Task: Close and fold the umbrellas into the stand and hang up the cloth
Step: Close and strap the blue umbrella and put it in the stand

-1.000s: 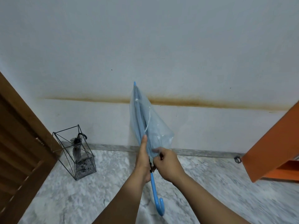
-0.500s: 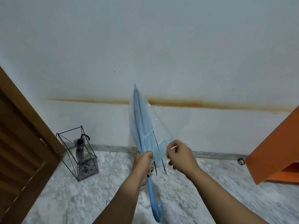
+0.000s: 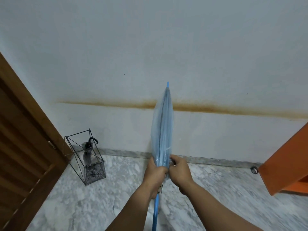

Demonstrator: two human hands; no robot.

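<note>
A closed clear-blue umbrella (image 3: 162, 130) points tip up in front of the white wall, its canopy gathered tight around the shaft. My left hand (image 3: 155, 172) grips the canopy's lower end from the left. My right hand (image 3: 179, 170) pinches the canopy folds and a thin white strap from the right, touching the left hand. The blue shaft runs down between my forearms and its handle is cut off at the bottom edge. A black wire umbrella stand (image 3: 86, 155) sits on the floor at the left, holding a folded dark umbrella (image 3: 88, 152). No cloth is in view.
A brown louvred wooden door (image 3: 25, 139) fills the left side, close to the stand. An orange cabinet (image 3: 286, 160) juts in at the right, with a small metal ring (image 3: 254, 169) on the floor beside it. The floor is grey marble.
The loose canopy has been wrapped tight around the shaft. My right hand moved in from the side to meet the left on the canopy's lower end. The umbrella now stands more upright.
</note>
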